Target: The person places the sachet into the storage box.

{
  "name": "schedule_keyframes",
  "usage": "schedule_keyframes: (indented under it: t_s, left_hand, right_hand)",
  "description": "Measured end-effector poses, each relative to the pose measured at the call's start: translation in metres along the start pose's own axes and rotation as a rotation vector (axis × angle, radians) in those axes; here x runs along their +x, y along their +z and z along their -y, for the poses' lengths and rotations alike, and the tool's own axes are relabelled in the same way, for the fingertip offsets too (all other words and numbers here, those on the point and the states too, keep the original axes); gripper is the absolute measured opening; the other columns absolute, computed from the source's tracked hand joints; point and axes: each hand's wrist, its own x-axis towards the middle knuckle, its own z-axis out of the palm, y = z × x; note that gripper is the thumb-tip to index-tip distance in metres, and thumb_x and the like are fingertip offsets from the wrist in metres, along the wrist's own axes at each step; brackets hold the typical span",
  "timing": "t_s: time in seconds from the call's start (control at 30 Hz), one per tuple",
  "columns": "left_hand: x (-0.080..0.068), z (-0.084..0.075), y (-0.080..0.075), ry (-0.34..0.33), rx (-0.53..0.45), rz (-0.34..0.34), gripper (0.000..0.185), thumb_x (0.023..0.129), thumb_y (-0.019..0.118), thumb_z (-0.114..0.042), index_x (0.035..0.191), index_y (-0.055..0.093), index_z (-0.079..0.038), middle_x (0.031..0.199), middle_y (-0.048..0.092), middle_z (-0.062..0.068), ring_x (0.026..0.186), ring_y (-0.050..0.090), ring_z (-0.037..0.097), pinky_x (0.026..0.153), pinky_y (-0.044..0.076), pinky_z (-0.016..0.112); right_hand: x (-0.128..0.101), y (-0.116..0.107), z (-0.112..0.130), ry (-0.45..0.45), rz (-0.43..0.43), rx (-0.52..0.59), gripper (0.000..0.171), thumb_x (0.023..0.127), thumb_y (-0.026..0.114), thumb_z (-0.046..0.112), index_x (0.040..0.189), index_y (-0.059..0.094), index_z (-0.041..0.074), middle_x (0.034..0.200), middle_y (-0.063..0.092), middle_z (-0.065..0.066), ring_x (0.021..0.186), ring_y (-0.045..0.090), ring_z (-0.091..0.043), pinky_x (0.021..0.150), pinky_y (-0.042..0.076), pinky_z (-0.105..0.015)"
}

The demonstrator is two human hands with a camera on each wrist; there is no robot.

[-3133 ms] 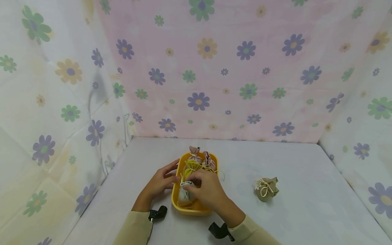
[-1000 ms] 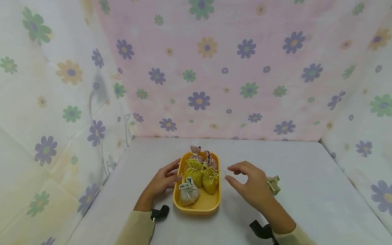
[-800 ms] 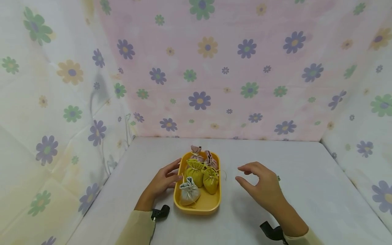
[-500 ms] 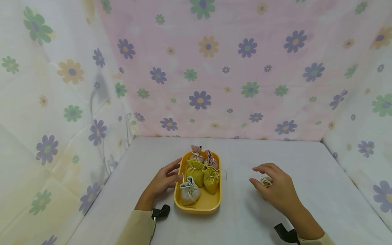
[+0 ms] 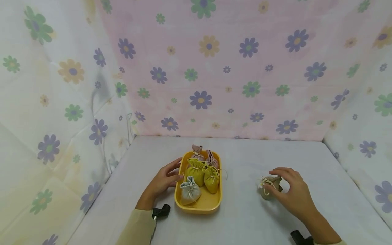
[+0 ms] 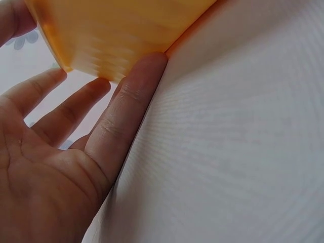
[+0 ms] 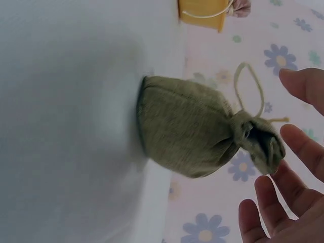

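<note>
On the table's right side stands an olive-brown drawstring pouch point(image 7: 185, 126) with a pale cord and a small white flower. My right hand point(image 5: 292, 192) is spread around its gathered neck, thumb and fingers apart on either side, with a finger close by the pouch's mouth in the right wrist view. My left hand point(image 5: 162, 182) rests fingertips against the left wall of a yellow tray point(image 5: 200, 210); the left wrist view has its fairly straight fingers point(image 6: 126, 106) along the tray's outside. Inside the tray lie two yellow-green pouches point(image 5: 196, 172), two pinkish pouches point(image 5: 197, 153) and a pale grey-green pouch point(image 5: 190, 192).
A white-covered table point(image 5: 239, 217) spans the area. Flowered cloth walls point(image 5: 220, 75) enclose its back and both sides. Each wrist carries a black camera mount point(image 5: 161, 211). A loose cord hangs over the tray's right rim.
My right hand has let go of the pale pouch in the tray and moved right to the olive-brown pouch. The left hand has stayed at the tray's left side.
</note>
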Motion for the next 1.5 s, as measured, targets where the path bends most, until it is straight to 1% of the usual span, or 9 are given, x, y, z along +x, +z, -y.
schedule_keyframes:
  t_s: [0.1,0.2,0.27,0.37,0.5,0.77,1.0,1.17,1.5]
  left_hand:
    - [0.001,0.001,0.000,0.001,-0.006,0.004,0.076,0.089,0.079,-0.033,0.155,0.042,-0.045,0.161,0.044,0.004,0.137,0.056,0.033,0.088,0.064,0.042]
    - [0.001,0.002,0.000,0.002,-0.006,0.008,0.077,0.089,0.079,-0.033,0.155,0.042,-0.045,0.161,0.043,0.004,0.137,0.056,0.033,0.088,0.063,0.042]
    - [0.001,0.002,0.000,0.006,-0.005,0.009,0.077,0.089,0.079,-0.033,0.156,0.041,-0.044,0.161,0.043,0.004,0.137,0.057,0.033,0.088,0.063,0.042]
    - [0.001,0.003,-0.001,0.014,-0.002,0.011,0.078,0.090,0.079,-0.033,0.157,0.040,-0.043,0.162,0.043,0.005,0.137,0.056,0.034,0.088,0.063,0.042]
    - [0.001,0.003,-0.001,0.011,-0.003,0.005,0.078,0.089,0.079,-0.033,0.156,0.041,-0.044,0.161,0.044,0.005,0.136,0.057,0.033,0.089,0.063,0.041]
    - [0.001,0.003,-0.001,0.005,-0.006,-0.001,0.077,0.089,0.080,-0.034,0.155,0.042,-0.045,0.159,0.045,0.003,0.136,0.057,0.032,0.088,0.063,0.041]
    - [0.003,0.004,-0.001,0.009,-0.010,0.005,0.076,0.090,0.079,-0.032,0.155,0.042,-0.045,0.159,0.045,0.003,0.134,0.058,0.031,0.088,0.063,0.041]
    - [0.004,0.004,-0.001,0.010,-0.011,0.006,0.077,0.089,0.080,-0.032,0.155,0.042,-0.046,0.160,0.045,0.003,0.134,0.059,0.030,0.088,0.063,0.041]
    - [0.004,0.005,-0.002,0.017,-0.014,0.014,0.076,0.089,0.080,-0.032,0.154,0.043,-0.046,0.159,0.046,0.003,0.134,0.058,0.031,0.088,0.063,0.042]
  right_hand:
    - [-0.002,-0.001,-0.007,0.025,0.019,0.003,0.053,0.076,0.093,0.032,0.123,0.070,0.022,0.129,0.064,-0.002,0.117,0.056,-0.022,0.088,0.050,-0.037]
    - [-0.003,-0.002,-0.012,0.033,0.050,0.006,0.060,0.076,0.093,0.036,0.128,0.067,0.022,0.128,0.064,-0.001,0.113,0.056,-0.008,0.083,0.051,-0.016]
    - [-0.004,-0.002,-0.014,0.038,0.076,0.029,0.062,0.077,0.092,0.037,0.131,0.065,0.021,0.127,0.065,0.000,0.110,0.055,0.001,0.083,0.051,-0.010]
    - [-0.004,-0.002,-0.017,0.047,0.100,0.051,0.061,0.078,0.092,0.037,0.130,0.066,0.020,0.122,0.067,0.001,0.104,0.054,0.008,0.079,0.053,-0.012]
    - [-0.004,0.001,-0.021,0.056,0.101,0.036,0.055,0.078,0.091,0.035,0.126,0.069,0.018,0.114,0.072,0.003,0.093,0.059,0.007,0.074,0.056,-0.016]
    - [-0.001,0.006,-0.029,-0.030,0.006,0.041,0.047,0.073,0.095,0.017,0.116,0.075,0.017,0.100,0.074,0.008,0.083,0.060,0.007,0.071,0.051,-0.009]
    - [0.002,0.005,-0.026,-0.009,-0.019,0.034,0.038,0.074,0.094,0.017,0.109,0.077,0.022,0.088,0.071,0.013,0.074,0.061,0.004,0.065,0.050,-0.012]
    - [0.005,0.004,-0.022,0.004,-0.033,0.052,0.037,0.075,0.093,0.016,0.108,0.078,0.021,0.086,0.074,0.011,0.072,0.063,0.004,0.062,0.050,-0.016]
    - [0.008,0.002,-0.016,0.003,-0.052,0.057,0.035,0.074,0.093,0.014,0.106,0.078,0.018,0.086,0.076,0.008,0.073,0.064,0.005,0.060,0.049,-0.013]
